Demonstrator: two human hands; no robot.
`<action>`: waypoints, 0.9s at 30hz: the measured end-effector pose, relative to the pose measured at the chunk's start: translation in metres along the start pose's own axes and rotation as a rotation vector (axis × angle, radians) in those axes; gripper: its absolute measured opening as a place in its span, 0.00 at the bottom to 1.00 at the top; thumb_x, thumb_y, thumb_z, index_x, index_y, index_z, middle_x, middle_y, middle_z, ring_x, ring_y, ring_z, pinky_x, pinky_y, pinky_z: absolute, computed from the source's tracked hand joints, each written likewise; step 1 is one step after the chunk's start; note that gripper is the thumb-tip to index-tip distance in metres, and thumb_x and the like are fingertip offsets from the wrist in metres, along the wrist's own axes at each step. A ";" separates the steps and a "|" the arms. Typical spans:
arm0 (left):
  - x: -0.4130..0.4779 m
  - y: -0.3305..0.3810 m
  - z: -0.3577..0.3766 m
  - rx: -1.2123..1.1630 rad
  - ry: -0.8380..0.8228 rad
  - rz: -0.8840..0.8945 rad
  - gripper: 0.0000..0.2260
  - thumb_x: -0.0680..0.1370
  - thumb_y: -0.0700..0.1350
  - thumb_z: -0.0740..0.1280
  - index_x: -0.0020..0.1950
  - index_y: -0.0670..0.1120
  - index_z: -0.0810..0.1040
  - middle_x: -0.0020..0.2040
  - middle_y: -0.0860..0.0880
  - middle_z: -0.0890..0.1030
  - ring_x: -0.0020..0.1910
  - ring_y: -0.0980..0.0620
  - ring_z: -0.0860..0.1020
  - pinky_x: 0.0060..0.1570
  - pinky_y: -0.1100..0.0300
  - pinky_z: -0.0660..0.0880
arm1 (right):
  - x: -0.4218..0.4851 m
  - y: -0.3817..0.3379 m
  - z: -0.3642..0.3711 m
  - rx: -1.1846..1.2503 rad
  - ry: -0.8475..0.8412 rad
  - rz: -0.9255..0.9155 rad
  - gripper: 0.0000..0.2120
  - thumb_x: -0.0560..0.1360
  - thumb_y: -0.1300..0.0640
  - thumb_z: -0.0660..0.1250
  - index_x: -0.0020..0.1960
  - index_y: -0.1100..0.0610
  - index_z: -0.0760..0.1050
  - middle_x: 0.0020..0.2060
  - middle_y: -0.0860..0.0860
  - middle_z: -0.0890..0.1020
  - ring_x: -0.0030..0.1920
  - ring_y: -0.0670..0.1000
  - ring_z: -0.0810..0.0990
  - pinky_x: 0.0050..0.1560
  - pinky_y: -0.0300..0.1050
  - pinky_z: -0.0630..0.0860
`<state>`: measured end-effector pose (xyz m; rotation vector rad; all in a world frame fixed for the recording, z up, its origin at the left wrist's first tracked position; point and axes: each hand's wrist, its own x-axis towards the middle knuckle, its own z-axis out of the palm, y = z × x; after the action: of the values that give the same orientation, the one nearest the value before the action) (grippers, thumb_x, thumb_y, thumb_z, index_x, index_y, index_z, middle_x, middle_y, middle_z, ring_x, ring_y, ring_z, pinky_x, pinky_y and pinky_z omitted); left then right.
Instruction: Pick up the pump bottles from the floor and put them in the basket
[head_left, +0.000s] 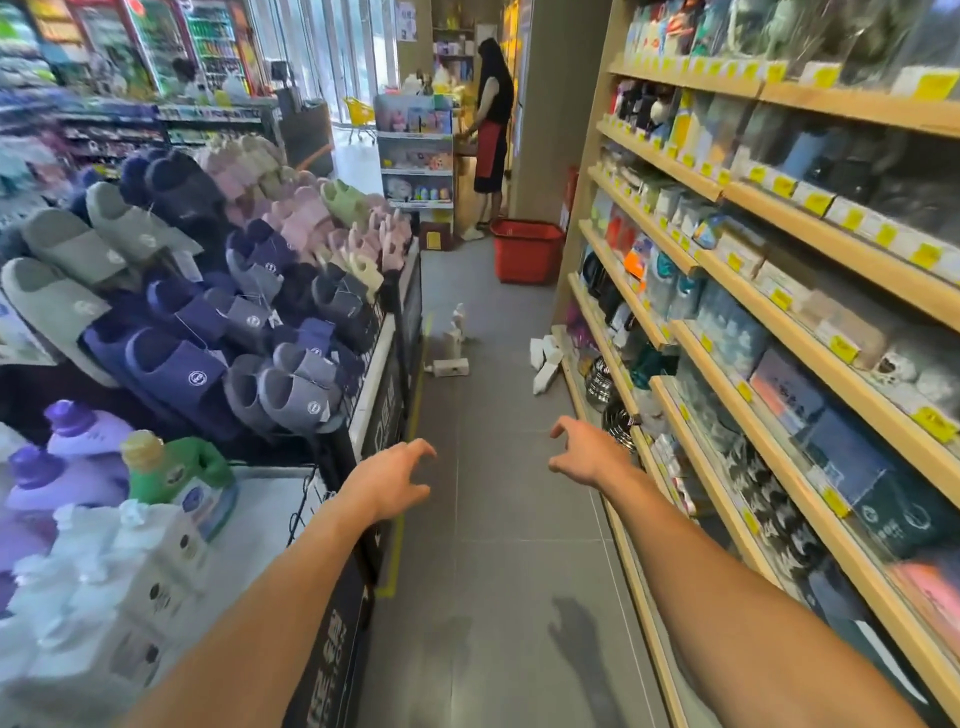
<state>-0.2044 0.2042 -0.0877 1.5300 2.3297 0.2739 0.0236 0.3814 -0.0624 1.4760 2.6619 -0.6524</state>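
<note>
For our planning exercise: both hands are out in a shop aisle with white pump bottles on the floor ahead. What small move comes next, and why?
Probably step forward toward the white pump bottles on the grey floor. The left hand and right hand hold nothing, fingers loosely curled, and the bottles lie well beyond them; the red plastic basket stands farther on.

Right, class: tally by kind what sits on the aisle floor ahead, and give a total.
Pump bottles, left group: 3 (2 upright, 1 lying)
Pump bottles, right group: 3, though the heap is blurred, so roughly
Red basket: 1
Total: 7
</note>
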 end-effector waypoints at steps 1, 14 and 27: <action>0.011 -0.005 -0.003 -0.004 0.006 0.012 0.23 0.77 0.50 0.69 0.72 0.55 0.68 0.64 0.50 0.77 0.59 0.50 0.78 0.58 0.53 0.76 | 0.010 -0.004 -0.001 -0.005 0.010 0.003 0.25 0.75 0.51 0.72 0.70 0.49 0.71 0.61 0.52 0.78 0.58 0.56 0.79 0.58 0.53 0.77; 0.124 -0.045 -0.040 -0.026 -0.011 0.147 0.24 0.78 0.51 0.70 0.72 0.54 0.68 0.62 0.49 0.78 0.57 0.48 0.78 0.57 0.51 0.76 | 0.088 -0.034 -0.022 -0.003 0.036 0.115 0.24 0.74 0.51 0.74 0.67 0.49 0.73 0.50 0.50 0.79 0.50 0.55 0.80 0.52 0.50 0.77; 0.263 -0.026 -0.051 0.020 -0.044 0.150 0.25 0.78 0.50 0.70 0.73 0.54 0.67 0.65 0.49 0.77 0.61 0.48 0.77 0.60 0.49 0.76 | 0.210 0.012 -0.033 0.035 0.023 0.156 0.22 0.75 0.50 0.74 0.66 0.49 0.73 0.55 0.52 0.80 0.54 0.55 0.79 0.54 0.50 0.76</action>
<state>-0.3410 0.4364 -0.0953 1.7066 2.1938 0.2512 -0.0767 0.5680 -0.0837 1.6890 2.5303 -0.6772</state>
